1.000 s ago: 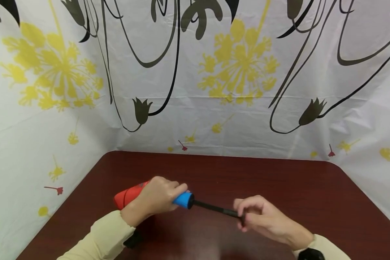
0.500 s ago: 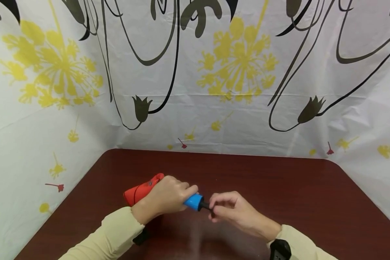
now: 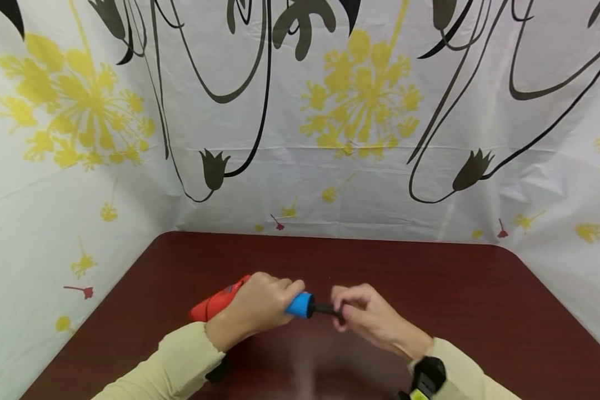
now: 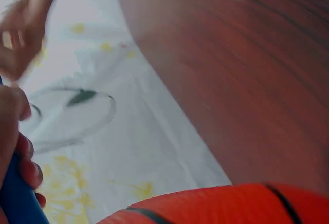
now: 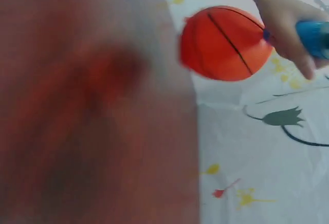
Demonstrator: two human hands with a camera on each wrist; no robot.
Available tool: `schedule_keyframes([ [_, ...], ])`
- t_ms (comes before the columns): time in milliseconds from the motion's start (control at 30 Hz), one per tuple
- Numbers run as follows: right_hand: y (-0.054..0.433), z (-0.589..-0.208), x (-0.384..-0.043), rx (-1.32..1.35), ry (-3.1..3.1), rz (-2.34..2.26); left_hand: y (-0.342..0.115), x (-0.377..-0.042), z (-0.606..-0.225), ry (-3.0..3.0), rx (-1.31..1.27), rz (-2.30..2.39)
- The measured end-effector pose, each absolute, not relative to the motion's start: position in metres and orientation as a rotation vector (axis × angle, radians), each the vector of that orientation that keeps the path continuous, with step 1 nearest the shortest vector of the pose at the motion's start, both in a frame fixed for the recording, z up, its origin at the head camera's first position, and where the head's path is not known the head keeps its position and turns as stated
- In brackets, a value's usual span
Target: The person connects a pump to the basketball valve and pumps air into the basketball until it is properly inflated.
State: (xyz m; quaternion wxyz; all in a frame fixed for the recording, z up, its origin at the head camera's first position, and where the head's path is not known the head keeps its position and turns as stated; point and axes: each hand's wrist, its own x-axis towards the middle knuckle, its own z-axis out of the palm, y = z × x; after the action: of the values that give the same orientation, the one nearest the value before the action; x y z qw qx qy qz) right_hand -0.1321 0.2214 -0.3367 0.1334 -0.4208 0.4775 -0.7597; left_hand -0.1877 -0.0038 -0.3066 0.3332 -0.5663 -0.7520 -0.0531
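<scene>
My left hand [image 3: 260, 303] grips the blue barrel of a hand pump [image 3: 298, 305] above the table. Out of the barrel's right end comes a short length of black rod [image 3: 324, 308]. My right hand [image 3: 375, 316] pinches the handle at the rod's end with thumb and fingers. A red-orange ball [image 3: 212, 306] with black basketball lines sits at the pump's other end, partly behind my left hand. In the right wrist view the ball [image 5: 226, 44] looks rounded but creased at one end. The joint between pump and ball is mostly hidden by my left hand.
Both hands work over a dark red-brown table [image 3: 390, 266] with rounded far corners. A white cloth [image 3: 300, 183] printed with flowers hangs behind it and along the sides. Dark devices are strapped at both wrists, one on the right wrist [image 3: 429, 373].
My right hand first moved left, pushing the rod nearly all the way into the barrel, then drew it slightly out again. The left hand and ball shifted a little right.
</scene>
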Motion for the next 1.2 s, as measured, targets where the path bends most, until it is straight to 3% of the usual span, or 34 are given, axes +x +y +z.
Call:
schedule_keyframes([
  [167, 0.214, -0.331, -0.135, -1.139, 1.541, -2.161, 0.001, -0.185, -0.303, -1.944, -1.493, -0.075],
  [533, 0.257, -0.332, -0.113, -1.174, 1.221, -2.09, -0.023, -0.199, -0.31, -1.905, -1.48, -0.119],
  [900, 0.209, -0.343, -0.125, -1.047, 1.338, -2.259, 0.001, -0.19, -0.307, -1.868, -1.523, 0.003],
  [1200, 0.25, -0.331, -0.108, -1.121, 1.146, -2.166, -0.016, -0.201, -0.307, -1.841, -1.507, -0.101],
])
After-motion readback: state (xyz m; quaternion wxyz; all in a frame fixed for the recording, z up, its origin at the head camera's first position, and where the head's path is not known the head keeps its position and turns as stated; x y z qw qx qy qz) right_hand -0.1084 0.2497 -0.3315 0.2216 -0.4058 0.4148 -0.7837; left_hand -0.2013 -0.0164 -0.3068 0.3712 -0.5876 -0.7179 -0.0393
